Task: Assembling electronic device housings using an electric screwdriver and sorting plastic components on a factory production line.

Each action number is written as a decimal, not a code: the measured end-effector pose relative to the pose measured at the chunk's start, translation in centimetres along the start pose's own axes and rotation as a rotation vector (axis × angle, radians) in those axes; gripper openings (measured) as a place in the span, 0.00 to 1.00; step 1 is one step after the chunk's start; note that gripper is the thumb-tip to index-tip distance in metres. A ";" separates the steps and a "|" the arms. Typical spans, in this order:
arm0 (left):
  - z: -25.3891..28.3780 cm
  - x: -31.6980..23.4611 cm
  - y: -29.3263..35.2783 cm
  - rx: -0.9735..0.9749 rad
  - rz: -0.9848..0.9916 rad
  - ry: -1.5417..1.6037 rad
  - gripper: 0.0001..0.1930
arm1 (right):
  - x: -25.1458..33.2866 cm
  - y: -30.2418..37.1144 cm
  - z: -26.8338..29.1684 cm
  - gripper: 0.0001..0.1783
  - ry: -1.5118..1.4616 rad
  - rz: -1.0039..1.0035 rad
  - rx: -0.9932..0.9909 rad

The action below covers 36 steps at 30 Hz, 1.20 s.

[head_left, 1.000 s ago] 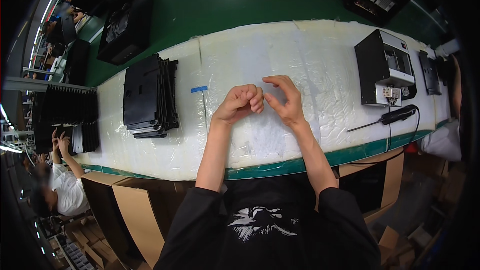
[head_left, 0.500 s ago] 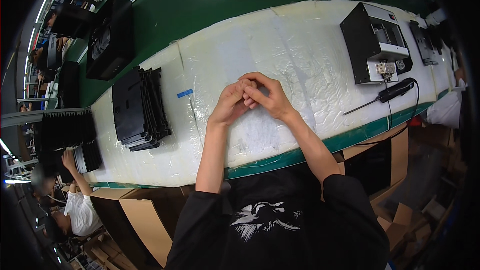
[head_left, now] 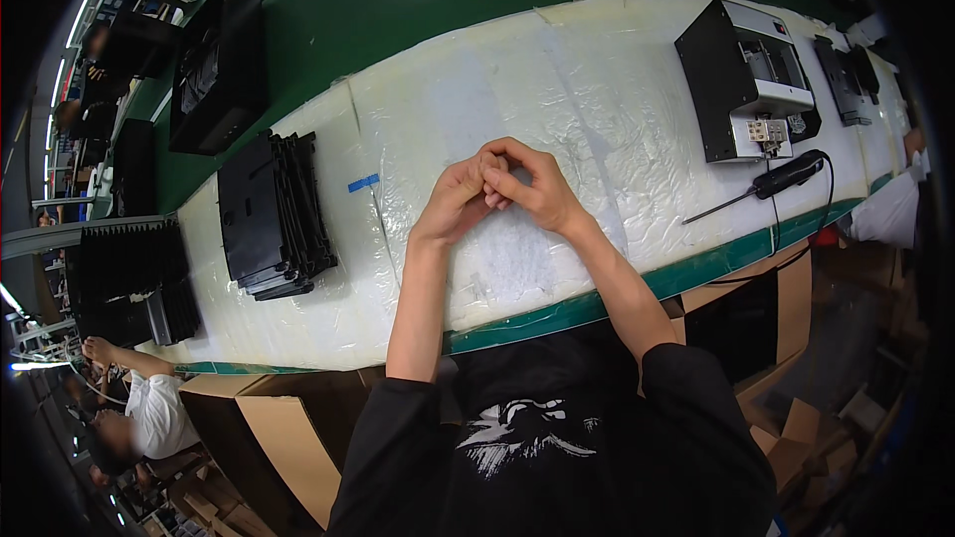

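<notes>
Above the wrapped white table covering [head_left: 458, 288], my two hands are brought together at mid-table. My left hand [head_left: 454, 201] is closed, its fingertips tucked against the other hand. Curled over those fingertips are the fingers of my right hand [head_left: 537, 189], closed as well. No object shows between them, though the palms are partly hidden. To their left lie a short strip of blue tape [head_left: 363, 183] and a stack of black plastic panels [head_left: 267, 219]. A black electric screwdriver [head_left: 791, 177] with a long bit rests at the right, below a black and silver benchtop machine [head_left: 746, 85].
Black finned parts [head_left: 129, 273] stand at the table's left end, near a co-worker in white [head_left: 159, 413]. A black bin [head_left: 219, 70] sits on the green surface behind. Cardboard boxes [head_left: 288, 447] are below the front edge; a cable runs from the screwdriver.
My hands stay clasped in nearly the same place. The co-worker's hand at the left has drawn back from the black finned parts. Someone's arm has come into view at the far right.
</notes>
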<state>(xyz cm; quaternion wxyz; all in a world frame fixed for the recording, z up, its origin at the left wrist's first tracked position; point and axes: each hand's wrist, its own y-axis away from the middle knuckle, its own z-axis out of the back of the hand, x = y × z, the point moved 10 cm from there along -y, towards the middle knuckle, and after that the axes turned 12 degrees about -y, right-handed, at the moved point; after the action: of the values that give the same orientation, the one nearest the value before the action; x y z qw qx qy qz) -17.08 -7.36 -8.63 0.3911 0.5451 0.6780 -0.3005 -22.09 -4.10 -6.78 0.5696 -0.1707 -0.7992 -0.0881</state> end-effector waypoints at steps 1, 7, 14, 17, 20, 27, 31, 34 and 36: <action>0.0 0.0 0.0 0.004 -0.006 -0.013 0.16 | 0.0 0.0 0.0 0.14 0.012 0.017 0.009; 0.3 0.5 0.1 -0.024 0.010 -0.078 0.16 | -0.2 0.0 0.1 0.14 -0.002 0.027 0.018; -0.1 -0.1 0.0 0.028 -0.032 -0.004 0.17 | 0.2 0.0 -0.4 0.14 -0.042 -0.029 0.030; -0.3 0.0 0.1 0.059 -0.024 0.019 0.16 | 0.2 0.0 -0.2 0.13 -0.057 -0.020 0.003; -0.3 0.0 0.0 0.025 -0.014 -0.006 0.17 | 0.1 0.0 -0.1 0.13 -0.071 -0.034 0.000; 0.5 0.2 0.2 0.007 -0.001 -0.054 0.16 | -0.2 -0.2 -0.1 0.14 -0.057 -0.017 0.015; 0.8 0.0 0.0 -0.040 -0.060 -0.056 0.13 | 1.1 0.2 0.8 0.14 0.059 0.163 -0.096; 2.7 -0.7 0.3 -0.229 -0.074 -0.100 0.11 | 4.0 1.0 1.3 0.15 0.274 0.480 -0.217; 3.0 -0.8 0.3 -0.274 -0.112 -0.134 0.10 | 4.5 1.3 1.9 0.14 0.315 0.510 -0.270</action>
<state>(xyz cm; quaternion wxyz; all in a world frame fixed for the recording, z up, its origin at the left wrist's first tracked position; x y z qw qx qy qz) -16.11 -10.23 -9.46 0.4887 0.4267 0.7143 -0.2623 -24.62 -1.47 -3.28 0.6620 -0.4239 -0.6138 -0.0731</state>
